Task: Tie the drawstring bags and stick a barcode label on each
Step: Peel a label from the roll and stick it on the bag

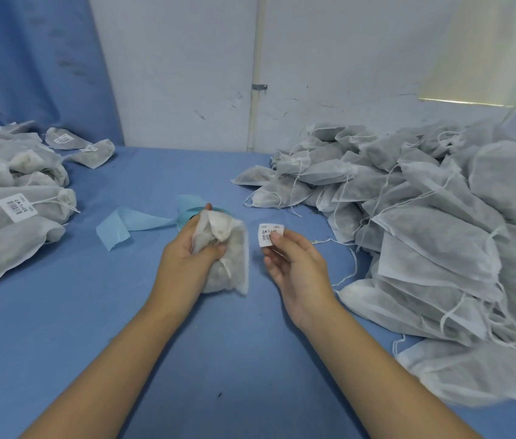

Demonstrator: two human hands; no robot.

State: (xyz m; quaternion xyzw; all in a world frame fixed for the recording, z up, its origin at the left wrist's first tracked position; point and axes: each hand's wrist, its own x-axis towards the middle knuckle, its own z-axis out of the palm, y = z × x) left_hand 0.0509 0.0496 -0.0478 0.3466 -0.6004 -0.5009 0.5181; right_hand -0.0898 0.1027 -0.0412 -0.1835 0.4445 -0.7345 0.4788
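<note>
Head view | left hand [187,248] grips drawstring bag [228,264] by its bunched neck, over the blue table [92,312] | right hand [294,264] pinches barcode label [270,234] just beside it | bag looks soft, light, lumpy; label flimsy, probably sticky-backed, hold by edge, press on flattest panel

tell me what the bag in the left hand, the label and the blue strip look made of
Bag: apparently thin non-woven fabric; matte, fuzzy edges, lumpy filling showing dimly through. Label: white paper, matte, with a printed barcode; probably adhesive-backed, though the back is hidden. Strip: pale blue smooth paper or film, perhaps label backing; it curls and creases stiffly.
</note>
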